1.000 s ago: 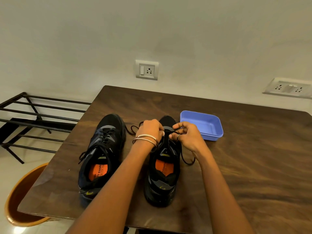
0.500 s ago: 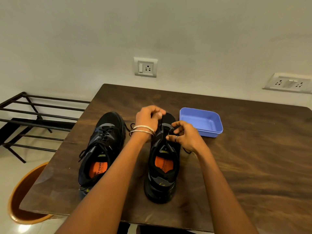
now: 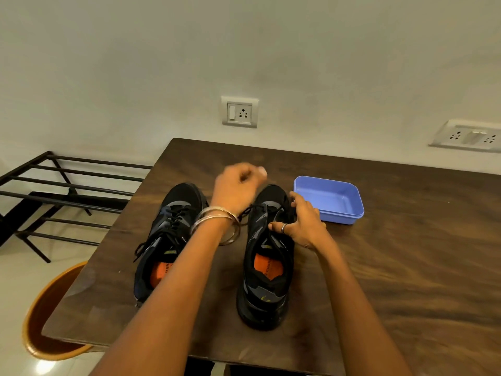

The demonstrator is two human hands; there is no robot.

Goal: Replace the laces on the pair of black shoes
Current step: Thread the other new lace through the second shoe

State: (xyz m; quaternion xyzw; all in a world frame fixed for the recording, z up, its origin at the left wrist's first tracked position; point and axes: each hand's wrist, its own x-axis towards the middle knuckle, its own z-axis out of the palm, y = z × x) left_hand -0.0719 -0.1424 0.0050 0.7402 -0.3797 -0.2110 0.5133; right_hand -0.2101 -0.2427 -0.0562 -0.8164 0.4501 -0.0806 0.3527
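Right shoe (image 3: 267, 256), black with orange insole, stands on the wooden table (image 3: 393, 280) toe away from the person. Its lace (image 3: 260, 207) shows only across the lowest eyelets near the toe; the upper eyelets look bare and the tongue is exposed. Lace runs left from the toe area toward the raised left hand (image 3: 235, 188), which is fisted above and just beyond the shoe. It appears to be pulling the lace, but the hand is blurred, so I cannot tell whether lace sits inside the fist. Right hand (image 3: 301, 221) rests fingers spread and fairly straight on the shoe's outer side, steadying it, not gripping.

Left shoe (image 3: 165, 240) sits just beside, fully laced, ends hanging loose.

Progress, as a judgement: old lace on the right shoe nearly out; left shoe untouched. Removal of that lace, then threading of new ones on both, is left. No replacement laces visible.

Count: 2 shoes, 2 hands, 1 blue tray (image 3: 329, 199) near the right shoe's toe, apparently empty, 2 bangles (image 3: 217, 217) on the left wrist, 1 ring on the right hand.
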